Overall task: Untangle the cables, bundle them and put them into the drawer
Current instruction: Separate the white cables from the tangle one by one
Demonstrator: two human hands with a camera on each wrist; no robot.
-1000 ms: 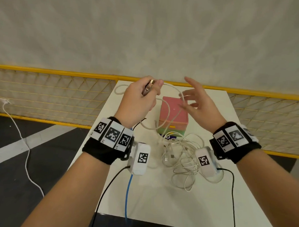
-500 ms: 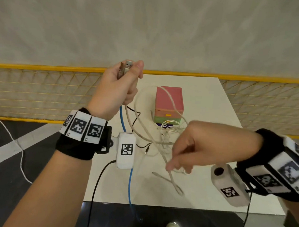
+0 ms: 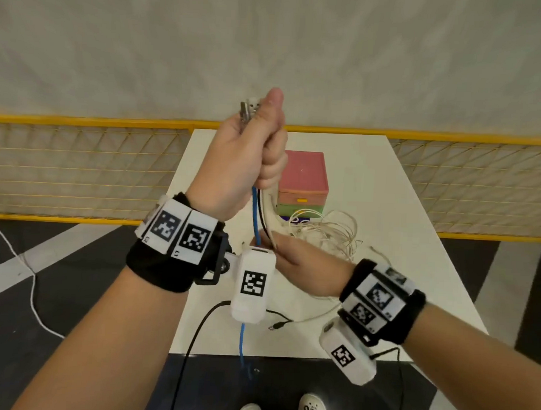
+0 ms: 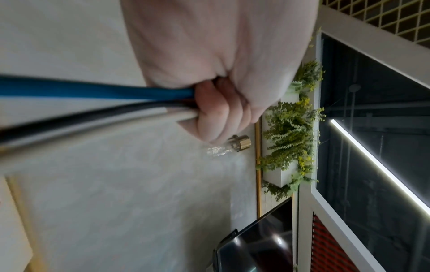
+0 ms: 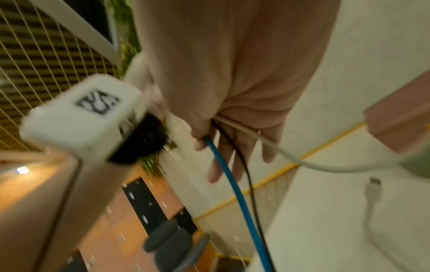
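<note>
We saw the small drawer box (image 3: 303, 175) standing at the far middle of the white counter (image 3: 401, 241), its pink top drawer closed with a yellow pull, a green tier below it; what lay inside we could not tell. A loose tangle of white cables (image 3: 327, 232) lay on the counter just in front of the box, touching its base. The left hand (image 3: 243, 160) was raised above the counter, clenched round the blue cable (image 4: 93, 90), the black cable (image 4: 81, 115) and the white cable (image 4: 111, 120), with metal plugs (image 3: 248, 111) sticking out above the fist. The right hand (image 3: 303, 265) sat directly below it, its fingers fairly straight, the three cables running down across its palm; whether the thumb pinched them we could not tell. Half a second before, the right hand had been farther right and lower, pinching a white strand; it had since come up under the left, which had moved toward the middle
</note>
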